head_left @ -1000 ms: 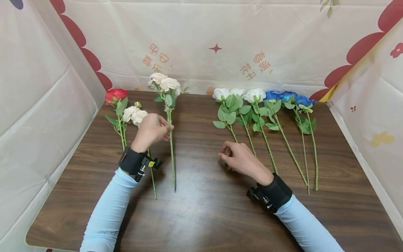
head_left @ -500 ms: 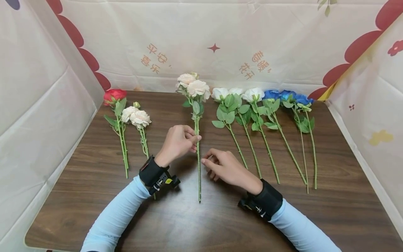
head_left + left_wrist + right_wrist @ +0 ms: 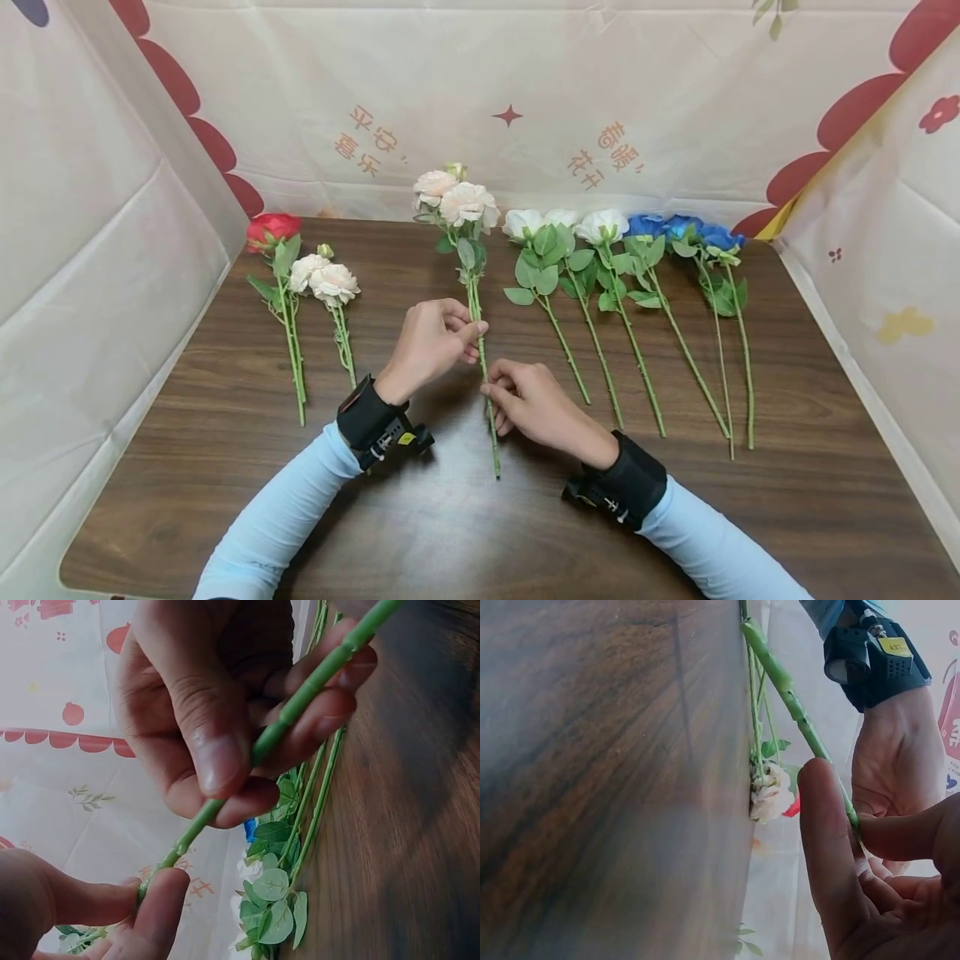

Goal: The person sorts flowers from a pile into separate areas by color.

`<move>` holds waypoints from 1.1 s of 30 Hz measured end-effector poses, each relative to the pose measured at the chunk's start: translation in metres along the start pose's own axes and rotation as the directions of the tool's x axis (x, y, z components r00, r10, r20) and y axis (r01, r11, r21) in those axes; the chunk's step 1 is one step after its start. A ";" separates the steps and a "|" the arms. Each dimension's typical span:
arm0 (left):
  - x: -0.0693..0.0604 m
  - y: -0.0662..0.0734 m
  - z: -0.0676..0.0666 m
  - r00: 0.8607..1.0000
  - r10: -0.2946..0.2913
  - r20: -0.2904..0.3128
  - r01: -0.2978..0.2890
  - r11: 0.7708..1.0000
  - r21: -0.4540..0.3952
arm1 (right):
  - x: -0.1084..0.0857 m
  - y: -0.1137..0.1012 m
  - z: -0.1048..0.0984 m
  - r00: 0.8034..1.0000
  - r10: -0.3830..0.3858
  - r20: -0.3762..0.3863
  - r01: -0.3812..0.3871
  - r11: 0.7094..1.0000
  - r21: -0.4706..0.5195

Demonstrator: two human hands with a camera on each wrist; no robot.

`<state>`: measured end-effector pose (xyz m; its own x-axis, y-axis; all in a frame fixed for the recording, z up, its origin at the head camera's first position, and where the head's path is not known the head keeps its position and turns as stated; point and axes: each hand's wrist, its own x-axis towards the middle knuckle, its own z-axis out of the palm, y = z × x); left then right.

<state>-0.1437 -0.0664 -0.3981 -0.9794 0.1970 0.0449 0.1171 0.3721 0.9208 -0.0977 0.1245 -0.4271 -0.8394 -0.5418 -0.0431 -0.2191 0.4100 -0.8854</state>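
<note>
A cream-pink artificial flower [image 3: 467,205] with a small bud is held up over the middle of the table, its stem tilted slightly. My left hand [image 3: 431,342] pinches that stem between thumb and fingers about halfway down. Lower on the same stem [image 3: 311,686], my right hand [image 3: 536,402] grips it with thumb and curled fingers. In the left wrist view the left fingertips [image 3: 161,900] stay at the lower left, near the right thumb. The right wrist view has the right hand [image 3: 885,885] in front, with the left hand [image 3: 900,754] behind it.
Left on the brown table [image 3: 187,500] lie a red rose [image 3: 273,227] and another cream flower [image 3: 333,283], its stem partly behind the left wrist. To the right, white roses [image 3: 602,226] and blue roses [image 3: 684,225] lie in a row. Printed cloth [image 3: 315,67] walls the back and sides.
The left hand has carried the cream-pink flower rightward from the left side to the middle. My right hand has moved left and taken hold of its lower stem.
</note>
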 end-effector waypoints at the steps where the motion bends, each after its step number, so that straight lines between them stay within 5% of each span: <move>1: 0.000 0.000 0.000 1.000 0.001 0.001 -0.001 1.000 -0.011 | 0.000 0.000 0.000 1.000 -0.004 -0.004 0.004 1.000 -0.004; 6: 0.002 0.000 0.000 1.000 0.017 0.006 -0.017 0.999 -0.043 | 0.001 -0.002 -0.003 1.000 -0.003 -0.011 0.003 1.000 -0.024; 13: 0.004 -0.001 -0.011 0.996 0.084 -0.042 -0.080 0.993 0.086 | 0.007 0.005 -0.014 0.998 0.054 -0.025 -0.056 0.998 -0.043; 21: 0.007 -0.004 -0.021 0.998 0.050 -0.042 -0.044 0.992 0.117 | 0.023 0.028 -0.026 0.983 0.181 -0.030 -0.183 0.979 -0.085; 28: 0.007 -0.004 -0.024 0.997 0.060 -0.052 -0.054 0.992 0.115 | 0.026 0.032 -0.032 0.951 0.295 -0.092 -0.308 0.932 -0.193; 33: 0.007 -0.005 -0.026 0.997 0.052 -0.060 -0.044 0.992 0.118 | 0.024 0.031 -0.037 0.941 0.308 -0.141 -0.337 0.889 -0.309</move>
<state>-0.1552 -0.0900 -0.3921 -0.9802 0.1610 0.1156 0.1790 0.4678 0.8655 -0.1432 0.1513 -0.4389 -0.9273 -0.2805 -0.2478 -0.0657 0.7738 -0.6300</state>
